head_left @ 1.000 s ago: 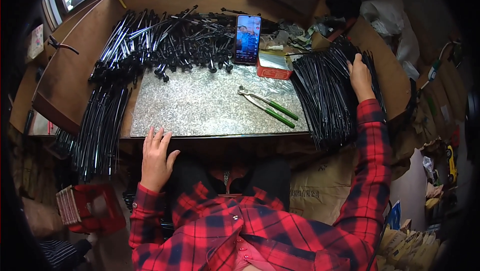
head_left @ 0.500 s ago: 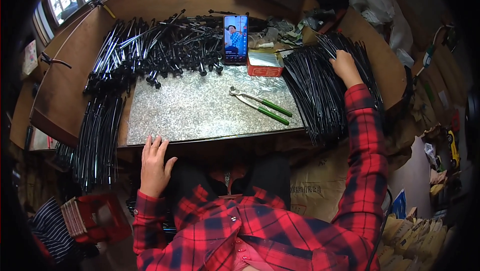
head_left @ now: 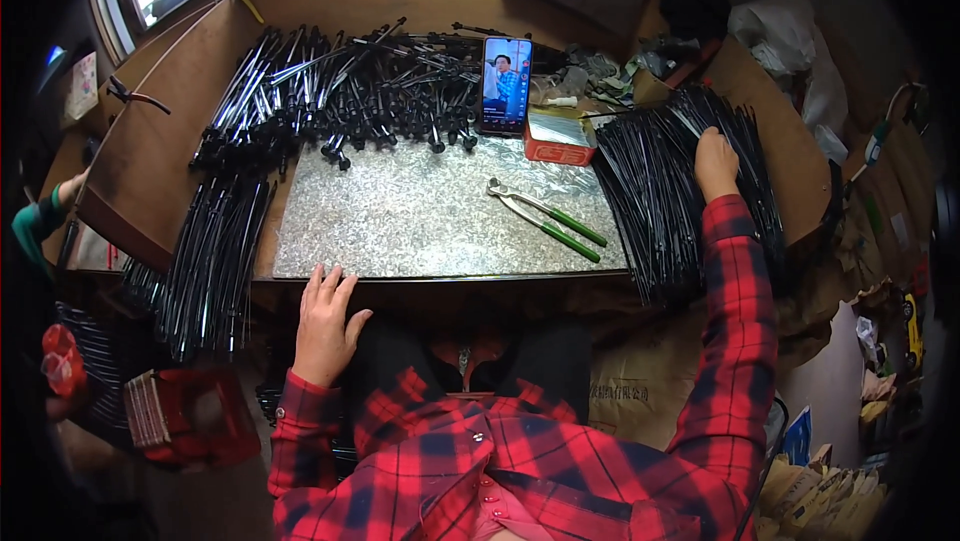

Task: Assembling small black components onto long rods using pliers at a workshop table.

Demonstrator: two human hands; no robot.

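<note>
My right hand (head_left: 717,163) lies over a thick spread of thin black rods (head_left: 650,196) at the right of the table. Its fingers are curled and pressed together at the rods, though their tips are partly hidden. My left hand (head_left: 328,331) rests by the table's front edge, fingers stretched out and nothing in them. Between the hands, green-handled pliers (head_left: 548,221) lie on a speckled grey plate (head_left: 400,226).
Black rods with knobbed ends (head_left: 365,101) are heaped at the back left, and more rods (head_left: 215,271) overhang the left edge. A phone (head_left: 506,86) stands behind a red box (head_left: 558,146). A green-sleeved arm (head_left: 42,226) shows far left; a red stool (head_left: 195,416) stands below.
The whole view has shifted, so the table sits farther right. My right hand has come slightly nearer along the rods. Another person's green-sleeved arm has appeared at far left.
</note>
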